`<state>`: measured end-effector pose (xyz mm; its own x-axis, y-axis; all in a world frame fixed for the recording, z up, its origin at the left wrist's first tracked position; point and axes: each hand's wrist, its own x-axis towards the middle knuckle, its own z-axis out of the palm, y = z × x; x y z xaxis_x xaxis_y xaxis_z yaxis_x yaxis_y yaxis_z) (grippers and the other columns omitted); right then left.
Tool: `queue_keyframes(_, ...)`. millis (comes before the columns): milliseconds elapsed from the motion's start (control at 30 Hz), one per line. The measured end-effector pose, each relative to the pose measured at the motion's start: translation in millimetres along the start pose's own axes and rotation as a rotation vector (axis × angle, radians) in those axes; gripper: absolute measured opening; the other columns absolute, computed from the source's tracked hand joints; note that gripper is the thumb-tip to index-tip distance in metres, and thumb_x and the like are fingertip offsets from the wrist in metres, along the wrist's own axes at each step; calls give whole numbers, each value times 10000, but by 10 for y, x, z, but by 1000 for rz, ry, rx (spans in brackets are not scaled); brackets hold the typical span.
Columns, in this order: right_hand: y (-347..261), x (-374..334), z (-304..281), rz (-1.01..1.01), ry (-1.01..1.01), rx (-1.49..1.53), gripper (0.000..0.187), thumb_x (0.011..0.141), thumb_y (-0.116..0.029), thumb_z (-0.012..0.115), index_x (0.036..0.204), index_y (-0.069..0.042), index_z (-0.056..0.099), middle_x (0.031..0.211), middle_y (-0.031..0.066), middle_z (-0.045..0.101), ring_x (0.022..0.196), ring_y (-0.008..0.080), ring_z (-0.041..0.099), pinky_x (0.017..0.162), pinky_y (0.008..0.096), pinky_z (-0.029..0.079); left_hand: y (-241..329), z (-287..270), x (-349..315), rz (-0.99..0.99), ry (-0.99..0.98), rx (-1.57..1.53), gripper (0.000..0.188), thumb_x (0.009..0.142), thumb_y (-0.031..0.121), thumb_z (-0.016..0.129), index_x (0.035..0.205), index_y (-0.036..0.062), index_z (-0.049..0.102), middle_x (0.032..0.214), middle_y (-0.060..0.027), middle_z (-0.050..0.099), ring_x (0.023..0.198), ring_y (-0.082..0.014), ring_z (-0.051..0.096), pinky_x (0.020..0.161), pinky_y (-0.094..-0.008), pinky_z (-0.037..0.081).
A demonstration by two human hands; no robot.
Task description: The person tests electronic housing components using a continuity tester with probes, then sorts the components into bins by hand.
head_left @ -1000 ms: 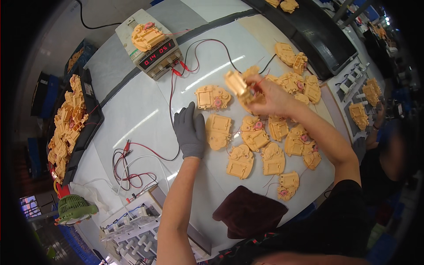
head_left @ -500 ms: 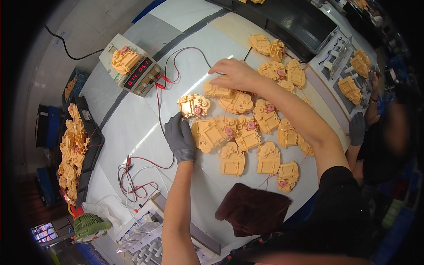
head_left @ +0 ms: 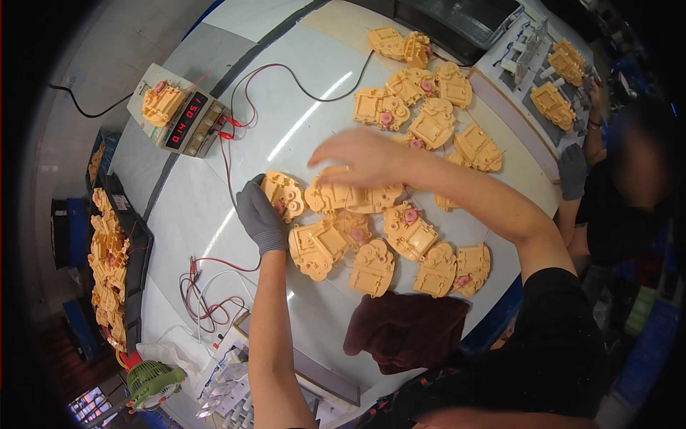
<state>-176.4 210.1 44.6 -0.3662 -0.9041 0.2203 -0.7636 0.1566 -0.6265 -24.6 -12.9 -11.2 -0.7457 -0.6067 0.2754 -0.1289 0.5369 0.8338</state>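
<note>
My gloved left hand point(head_left: 259, 217), in grey, is closed against the left edge of a yellow plastic housing point(head_left: 282, 194). Its fingertips lie along the piece; part of the grip is hidden. Above the middle of the table, my bare right hand point(head_left: 364, 157) is smeared by motion. Its fingers stretch to the left, apart from the thumb, with nothing visible in them. Just below it lie more housings, one of them a yellow housing point(head_left: 330, 194) partly covered by the hand. Several similar pieces spread to the right and nearer, some carrying a pink round part point(head_left: 410, 215) and thin wires.
A power supply point(head_left: 187, 121) with a lit red display stands at the far left, a housing on top. Red and black leads point(head_left: 236, 121) run from it. A dark cloth point(head_left: 407, 332) lies near me. A black bin point(head_left: 139, 264) of housings stands left, beside a green fan point(head_left: 153, 385). A co-worker's gloved hand point(head_left: 572, 171) is at right.
The view has shifted. My right hand has moved nearer over the cluster, and the housings now lie closer together. The housing by my left hand has turned and sits tilted against it.
</note>
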Motion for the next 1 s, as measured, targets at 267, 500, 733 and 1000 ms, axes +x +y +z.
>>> queue_keyframes(267, 730, -520, -445, 558, 377, -563, 457, 972, -573, 576, 1257, -250, 729, 1481, 153, 523, 1429, 326, 409, 1125, 539, 317, -47, 3, 26, 78, -13, 67, 410, 1016, 263, 410, 1143, -12, 686, 998, -174, 663, 939, -290, 602, 856, -370, 484)
queue_keyframes(500, 247, -589, -11, 333, 316, -404, 459, 960, -561, 606, 1267, -235, 708, 1447, 160, 547, 1387, 306, 462, 1135, 515, 296, -148, -31, 8, 30, -95, 63, 344, 989, 187, 460, 1208, 13, 661, 1045, -183, 673, 976, -299, 611, 889, -371, 491)
queue_keyframes(733, -593, -1921, -251, 283, 611, -280, 338, 999, -378, 626, 1214, -130, 704, 1297, 88, 657, 1258, 303, 572, 1079, 436, 398, -354, -158, -287, 235, -129, 258, 330, 953, 196, 563, 1239, 47, 632, 1114, -177, 669, 1021, -333, 616, 872, -374, 514)
queue_keyframes(1000, -1345, -3267, 584, 677, 960, 327, 259, 1062, -226, 565, 1160, -5, 658, 1107, 130, 683, 1056, 202, 650, 892, 325, 511, -244, -321, -662, -110, -148, -200, 491, 1050, 359, 453, 1223, -36, 688, 1128, -148, 737, 1019, -216, 669, 923, -333, 498)
